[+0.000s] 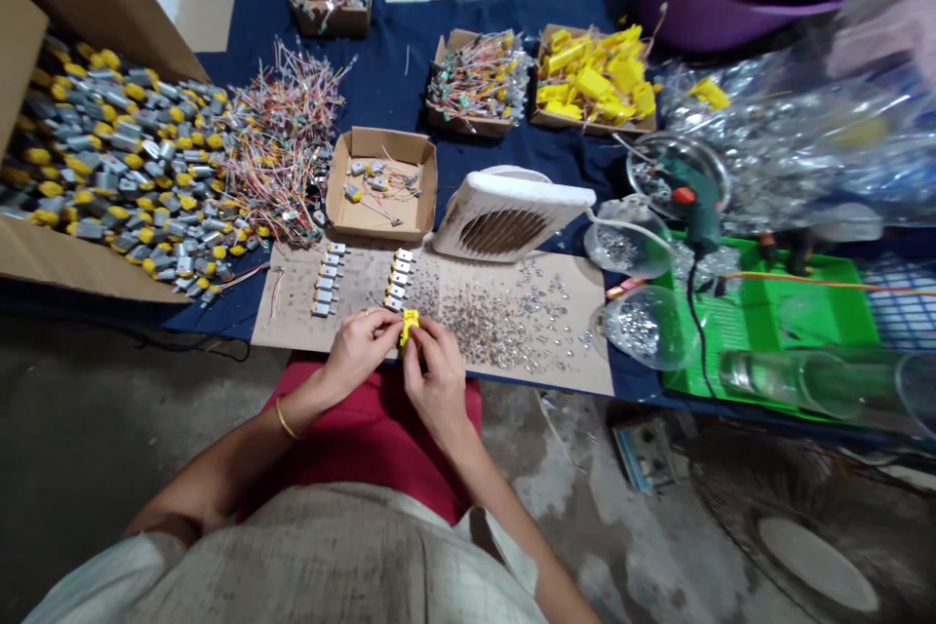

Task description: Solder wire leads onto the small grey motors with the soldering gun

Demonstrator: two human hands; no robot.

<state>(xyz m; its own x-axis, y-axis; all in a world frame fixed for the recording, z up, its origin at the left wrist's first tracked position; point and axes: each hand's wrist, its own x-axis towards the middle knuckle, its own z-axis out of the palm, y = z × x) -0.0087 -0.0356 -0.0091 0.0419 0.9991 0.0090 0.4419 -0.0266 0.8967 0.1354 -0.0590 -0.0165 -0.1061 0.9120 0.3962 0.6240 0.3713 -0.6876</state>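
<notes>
Between the fingertips of both hands is a small yellow plastic housing (pixel 410 320), held over the front edge of a cardboard sheet (pixel 585 312). My left hand (pixel 360 348) pinches its left side, and my right hand (pixel 437 366) grips it from the right. The fingers cover part of it, so its inside is hard to see. Just beyond my fingers stands a column of small motors (pixel 399 279) with yellow ends. A second column of motors (pixel 329 281) lies further left. To the right, many tiny metal parts (pixel 497 331) are scattered over the cardboard.
A large box of motors (pixel 132 156) and a wire heap (pixel 282 146) fill the left. Behind are a small carton (pixel 343 214), a white vent-like fan (pixel 512 214) and a box of yellow housings (pixel 596 83). Rightward sit a green tray (pixel 834 302) and a power tool (pixel 694 205).
</notes>
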